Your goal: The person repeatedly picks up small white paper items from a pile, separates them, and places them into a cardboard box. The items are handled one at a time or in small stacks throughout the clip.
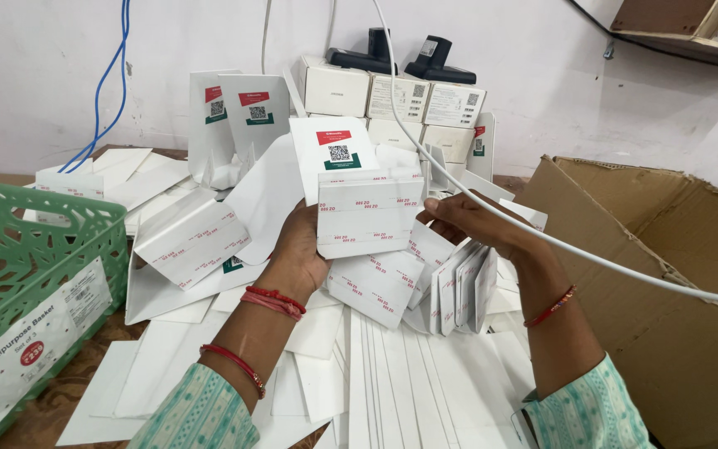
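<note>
My left hand holds up a flat white cardboard packet with red tape strips and a red and green label at its top. My right hand pinches the packet's right edge with thumb and fingers. Below my right hand stands a small stack of folded white packets, leaning on the pile. Both wrists wear red thread bands. A heap of similar white flat packets covers the table under and around my hands.
A green plastic basket stands at the left. An open brown cardboard box sits at the right. White boxes are stacked against the back wall. A white cable crosses over my right arm; a blue cable hangs at the left.
</note>
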